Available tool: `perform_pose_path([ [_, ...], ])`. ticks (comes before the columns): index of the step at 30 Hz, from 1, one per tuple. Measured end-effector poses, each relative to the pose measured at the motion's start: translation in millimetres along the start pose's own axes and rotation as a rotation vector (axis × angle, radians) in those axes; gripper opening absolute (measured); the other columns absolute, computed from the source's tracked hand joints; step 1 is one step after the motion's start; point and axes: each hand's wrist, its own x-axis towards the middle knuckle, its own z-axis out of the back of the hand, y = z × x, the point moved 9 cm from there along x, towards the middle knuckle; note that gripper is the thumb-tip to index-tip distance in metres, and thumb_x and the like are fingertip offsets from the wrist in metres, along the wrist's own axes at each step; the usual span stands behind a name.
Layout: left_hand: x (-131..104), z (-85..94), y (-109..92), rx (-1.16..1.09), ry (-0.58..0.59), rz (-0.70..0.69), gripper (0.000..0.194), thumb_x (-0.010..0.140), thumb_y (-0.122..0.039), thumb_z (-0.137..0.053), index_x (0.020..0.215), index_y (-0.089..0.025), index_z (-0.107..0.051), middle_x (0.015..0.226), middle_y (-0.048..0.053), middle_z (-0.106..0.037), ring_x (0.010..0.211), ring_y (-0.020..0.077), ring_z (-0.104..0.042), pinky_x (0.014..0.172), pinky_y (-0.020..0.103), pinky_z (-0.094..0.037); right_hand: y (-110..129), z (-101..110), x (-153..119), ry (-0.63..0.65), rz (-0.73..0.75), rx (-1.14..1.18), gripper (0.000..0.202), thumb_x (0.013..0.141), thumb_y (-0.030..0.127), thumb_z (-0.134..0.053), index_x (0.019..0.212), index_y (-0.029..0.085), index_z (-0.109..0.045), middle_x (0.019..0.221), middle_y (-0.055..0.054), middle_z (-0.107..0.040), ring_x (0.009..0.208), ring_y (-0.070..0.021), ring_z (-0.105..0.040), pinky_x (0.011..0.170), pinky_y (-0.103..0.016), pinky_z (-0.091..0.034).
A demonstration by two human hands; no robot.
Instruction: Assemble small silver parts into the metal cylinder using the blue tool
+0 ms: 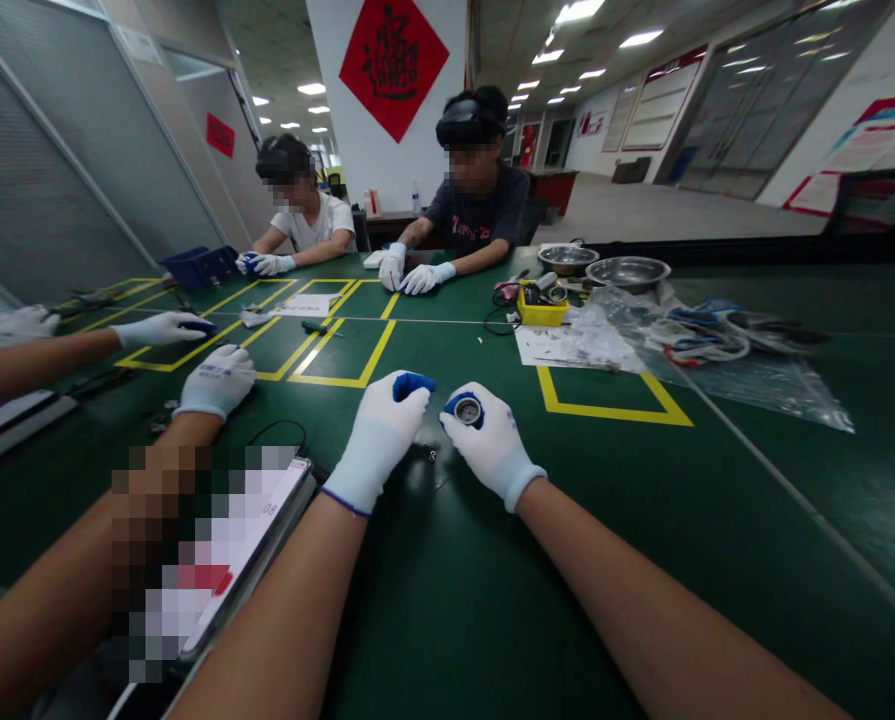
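My right hand [492, 446], in a white glove with blue-coated fingers, is closed around a small round metal part [467, 409]. The part's ring-shaped rim and dark grey inside face up toward me. Just to its left, my left hand [382, 432] wears the same kind of glove. Its fingers are bent toward the thumb, and whatever may be between them is hidden or too small to name. A few tiny metal pieces [432, 455] lie on the green table [447, 600] below and between the hands.
A yellow bin [543, 311] of parts stands ahead right, near steel bowls [628, 271] and a plastic bag [773, 385]. A green-handled screwdriver [314, 327] lies ahead left. A neighbour's gloved hand [218, 383] rests beside a tablet [267, 530]. Two people work across the table.
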Motion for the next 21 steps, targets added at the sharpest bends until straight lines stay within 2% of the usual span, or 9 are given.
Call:
perform_pose_path([
  [2,-2,7.5,-3,0.283,-0.033,-0.061,0.026,0.08,-0.013,-0.06,0.099,-0.021,-0.076,0.108,0.009,-0.072,0.105,0.0261,-0.066,0.102,0.044,-0.053,-3,1,1,-0.015,-0.012,0.025,0.01,0.075,0.031,-0.065,0.078,0.024,-0.059,0.077,-0.002,-0.067,0.075,-0.0222,-0.064,0.075,-0.038,-0.054],
  [3,-4,6.9,-3,0.409,-0.001,-0.077,0.032,0.078,-0.011,-0.062,0.103,-0.023,-0.078,0.114,0.01,-0.07,0.112,0.0283,-0.064,0.105,0.045,-0.051,-4,1,1,-0.019,-0.02,0.042,0.01,0.075,0.031,-0.065,0.078,0.024,-0.059,0.077,-0.002,-0.068,0.075,-0.0222,-0.064,0.075,-0.037,-0.055],
  [6,-12,-6.5,-1,0.633,0.232,-0.092,0.04,0.076,-0.013,-0.066,0.11,-0.028,-0.08,0.119,0.012,-0.066,0.114,0.032,-0.063,0.104,0.045,-0.051,-6,1,2,-0.037,-0.043,0.077,0.009,0.074,0.03,-0.066,0.076,0.025,-0.059,0.075,-0.001,-0.068,0.074,-0.0222,-0.065,0.074,-0.037,-0.055],
  [7,-14,-10.7,-1,0.676,0.3,-0.091,0.039,0.076,-0.015,-0.067,0.11,-0.028,-0.08,0.116,0.011,-0.066,0.11,0.0318,-0.064,0.101,0.044,-0.052,-6,1,2,-0.043,-0.048,0.083,0.009,0.073,0.03,-0.066,0.076,0.025,-0.059,0.075,-0.001,-0.068,0.074,-0.0222,-0.065,0.073,-0.037,-0.055],
  [9,-18,-14.3,-2,0.751,0.363,-0.093,0.035,0.076,-0.02,-0.069,0.108,-0.028,-0.081,0.11,0.011,-0.067,0.102,0.0309,-0.066,0.095,0.042,-0.053,-7,2,2,-0.055,-0.059,0.094,0.01,0.072,0.031,-0.066,0.075,0.025,-0.059,0.074,-0.002,-0.068,0.073,-0.0222,-0.065,0.073,-0.037,-0.056],
  [16,-18,-20.3,-5,0.858,0.412,-0.112,0.021,0.083,-0.025,-0.067,0.098,-0.026,-0.081,0.109,0.011,-0.068,0.099,0.0299,-0.067,0.091,0.039,-0.054,-12,3,4,-0.072,-0.095,0.109,0.012,0.072,0.033,-0.067,0.078,0.024,-0.06,0.077,-0.002,-0.069,0.076,-0.0231,-0.066,0.077,-0.039,-0.056],
  [21,-19,-22.4,-6,0.927,0.428,-0.108,0.022,0.085,-0.028,-0.067,0.103,-0.026,-0.08,0.115,0.013,-0.068,0.106,0.0328,-0.066,0.091,0.041,-0.054,-14,2,5,-0.075,-0.103,0.106,0.014,0.072,0.034,-0.068,0.078,0.024,-0.06,0.078,-0.003,-0.069,0.078,-0.0234,-0.066,0.077,-0.039,-0.056],
])
